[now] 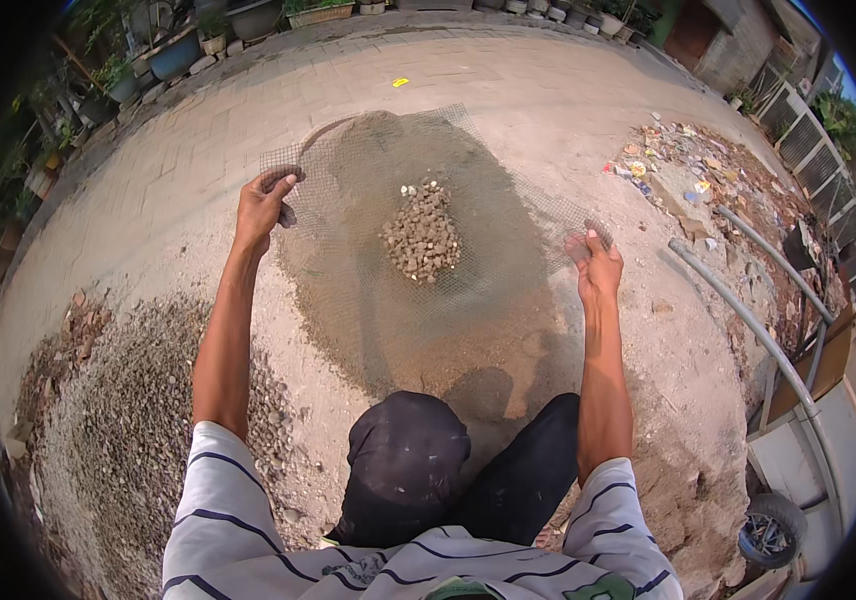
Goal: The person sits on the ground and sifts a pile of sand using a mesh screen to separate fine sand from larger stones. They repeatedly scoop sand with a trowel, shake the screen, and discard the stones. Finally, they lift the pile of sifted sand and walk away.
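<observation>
My left hand grips the left edge of a wire mesh screen, thumb on top and fingers curled beneath. On the opposite side, my right hand pinches the screen's right edge, its fingers showing through the mesh. A clump of small stones and lumps rests in the middle of the mesh. Below the screen spreads a mound of fine sand, partly seen through the wires. Whether the mesh touches the sand in the middle, I cannot tell.
A gravel heap lies at my left, a sand pile at my right. Beyond it stands a wheelbarrow with metal handles and a wheel. Rubble and litter cover the ground at right. Potted plants line the paving's far edge.
</observation>
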`<state>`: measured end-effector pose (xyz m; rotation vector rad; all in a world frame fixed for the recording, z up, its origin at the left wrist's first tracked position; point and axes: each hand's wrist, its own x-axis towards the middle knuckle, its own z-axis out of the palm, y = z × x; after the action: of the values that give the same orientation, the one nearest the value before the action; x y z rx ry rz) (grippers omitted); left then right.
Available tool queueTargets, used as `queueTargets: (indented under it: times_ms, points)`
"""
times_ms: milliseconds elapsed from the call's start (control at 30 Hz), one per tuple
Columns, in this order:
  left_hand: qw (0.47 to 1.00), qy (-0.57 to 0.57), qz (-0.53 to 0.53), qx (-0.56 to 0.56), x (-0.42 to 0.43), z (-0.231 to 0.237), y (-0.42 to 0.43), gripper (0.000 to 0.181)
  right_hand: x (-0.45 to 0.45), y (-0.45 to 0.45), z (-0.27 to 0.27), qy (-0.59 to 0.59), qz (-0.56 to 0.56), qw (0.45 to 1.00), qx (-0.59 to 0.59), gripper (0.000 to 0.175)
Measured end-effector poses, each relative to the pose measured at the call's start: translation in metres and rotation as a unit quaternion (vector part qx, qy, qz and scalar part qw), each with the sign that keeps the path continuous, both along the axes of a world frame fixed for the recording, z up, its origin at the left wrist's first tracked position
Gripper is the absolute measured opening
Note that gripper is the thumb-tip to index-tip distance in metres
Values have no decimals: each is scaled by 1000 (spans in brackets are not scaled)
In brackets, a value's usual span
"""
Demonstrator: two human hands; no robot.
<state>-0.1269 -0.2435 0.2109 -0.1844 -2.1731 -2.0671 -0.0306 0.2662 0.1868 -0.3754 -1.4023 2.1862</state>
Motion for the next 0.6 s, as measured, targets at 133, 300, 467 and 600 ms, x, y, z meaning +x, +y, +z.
queueTargets:
  times_ms: [133, 300, 467, 600]
  points:
    - [988, 17, 151, -13, 12, -17, -12, 23, -3, -21, -6, -23, 163, 986, 25, 21]
    - [992, 39, 123, 9, 18, -20, -33, 25, -6, -42, -7, -16, 96, 995, 20, 25]
    - [977, 41, 206, 38, 43, -24, -53, 24, -21, -70, 1, -19, 134, 991, -16, 28]
    - [983, 66, 170, 36, 60, -26, -62, 26, -28, -92, 11, -14, 146, 988, 36, 29]
